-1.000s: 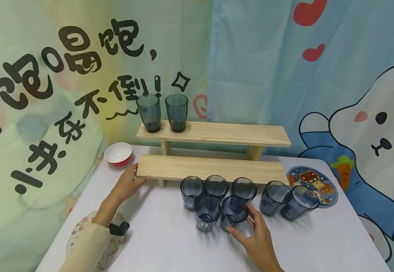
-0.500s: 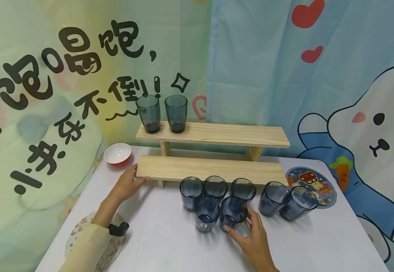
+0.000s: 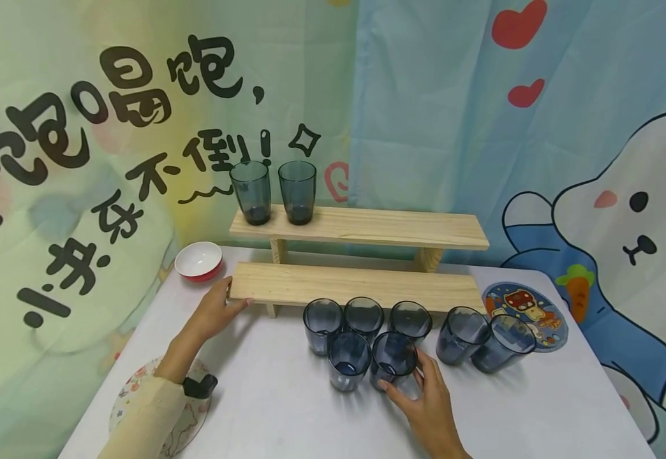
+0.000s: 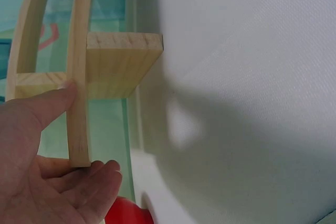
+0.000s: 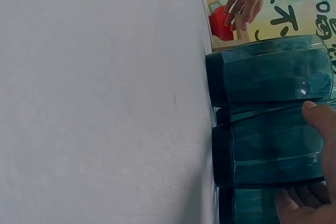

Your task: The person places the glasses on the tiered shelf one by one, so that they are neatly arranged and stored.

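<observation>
My left hand (image 3: 214,310) holds the left end of the lower board of a two-step wooden shelf (image 3: 356,285); in the left wrist view the thumb lies on the board (image 4: 79,124) and the fingers curl at its end. My right hand (image 3: 427,401) grips a blue-grey drinking glass (image 3: 393,360), the front right one of a cluster, thumb on the near side and fingers on the far side. Touching close on its left stands another glass (image 3: 349,362). Behind them is a row of three, including a glass (image 3: 323,325) at the left. All these stand upright on the table.
Two glasses stand on the upper board's left end, one being the leftmost glass (image 3: 251,194). At right, a glass (image 3: 462,336) and a tilted-looking glass (image 3: 504,344) sit by a round patterned mat (image 3: 551,328). A red-and-white bowl (image 3: 198,260) and floral plate (image 3: 192,414) are at left.
The view shifts very slightly. Both hands keep their places, the left on the shelf board and the right on the glass.
</observation>
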A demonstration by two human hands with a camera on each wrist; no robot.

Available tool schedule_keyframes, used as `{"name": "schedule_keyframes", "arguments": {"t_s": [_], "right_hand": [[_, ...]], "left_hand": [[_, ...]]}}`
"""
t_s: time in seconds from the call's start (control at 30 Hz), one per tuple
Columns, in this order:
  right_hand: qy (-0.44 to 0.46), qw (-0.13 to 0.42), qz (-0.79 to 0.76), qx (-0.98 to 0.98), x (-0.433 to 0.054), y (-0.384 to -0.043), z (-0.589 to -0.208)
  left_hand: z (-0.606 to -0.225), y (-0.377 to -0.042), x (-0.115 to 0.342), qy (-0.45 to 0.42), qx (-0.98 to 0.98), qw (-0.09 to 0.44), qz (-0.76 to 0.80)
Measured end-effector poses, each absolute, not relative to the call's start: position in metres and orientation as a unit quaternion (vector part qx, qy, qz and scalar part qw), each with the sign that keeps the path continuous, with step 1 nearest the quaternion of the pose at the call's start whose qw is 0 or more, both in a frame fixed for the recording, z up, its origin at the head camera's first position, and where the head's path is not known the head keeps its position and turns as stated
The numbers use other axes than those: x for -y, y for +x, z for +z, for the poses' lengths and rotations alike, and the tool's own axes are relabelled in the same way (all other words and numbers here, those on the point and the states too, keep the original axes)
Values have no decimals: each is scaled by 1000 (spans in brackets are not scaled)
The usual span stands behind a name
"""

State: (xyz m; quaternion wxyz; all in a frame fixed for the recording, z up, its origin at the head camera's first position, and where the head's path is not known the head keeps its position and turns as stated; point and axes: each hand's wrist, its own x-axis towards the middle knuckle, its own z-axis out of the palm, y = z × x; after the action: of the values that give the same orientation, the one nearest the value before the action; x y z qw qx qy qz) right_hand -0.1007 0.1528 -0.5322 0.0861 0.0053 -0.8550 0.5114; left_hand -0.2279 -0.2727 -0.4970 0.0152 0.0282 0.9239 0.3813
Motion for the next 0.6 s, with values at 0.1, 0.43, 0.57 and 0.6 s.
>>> {"name": "schedule_keyframes", "arguments": {"t_s": [0.1, 0.43, 0.57, 0.6], "right_hand": [[6, 82, 516, 853, -153, -100, -532], [1, 81, 517, 852, -155, -96, -530], [-2, 74, 515, 854, -156, -94, -526], [-2, 71, 514, 855, -157, -93, -524]], "left_hand": [[-498, -228, 272, 30, -923, 12, 383], [-497, -225, 271, 50, -923, -13, 380], [-496, -225, 271, 51, -924, -11, 379], [-495, -225, 271, 50, -924, -11, 379]]}}
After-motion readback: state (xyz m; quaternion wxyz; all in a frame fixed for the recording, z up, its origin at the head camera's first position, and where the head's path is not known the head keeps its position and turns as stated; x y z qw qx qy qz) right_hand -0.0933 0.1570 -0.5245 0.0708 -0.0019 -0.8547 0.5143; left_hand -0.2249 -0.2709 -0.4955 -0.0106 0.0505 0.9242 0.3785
